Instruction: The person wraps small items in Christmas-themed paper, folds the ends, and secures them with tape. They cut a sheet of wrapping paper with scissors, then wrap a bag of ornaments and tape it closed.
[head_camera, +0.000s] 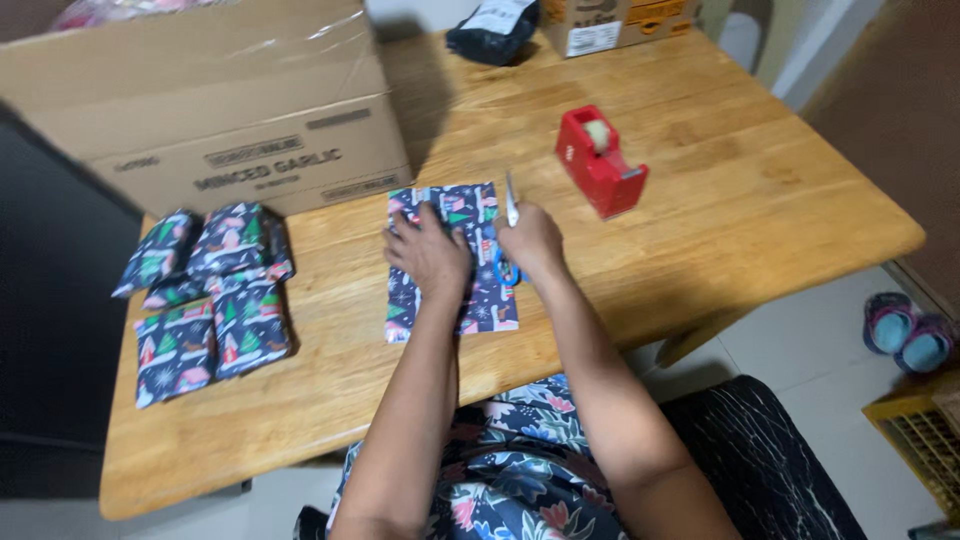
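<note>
A sheet of dark blue gift wrap (480, 215) with small houses and trees lies flat on the wooden table (760, 210). My left hand (432, 255) presses down on its middle, fingers spread. My right hand (530, 245) grips blue-handled scissors (510, 215) at the sheet's right edge, blades pointing away from me. Whether something lies under the paper is hidden by my hands.
Several wrapped parcels (205, 295) in the same paper lie at the left. A large cardboard box (220, 110) stands behind them. A red tape dispenser (600, 162) sits to the right of the sheet. A black pouch (492, 32) and a small box (610, 22) are at the far edge.
</note>
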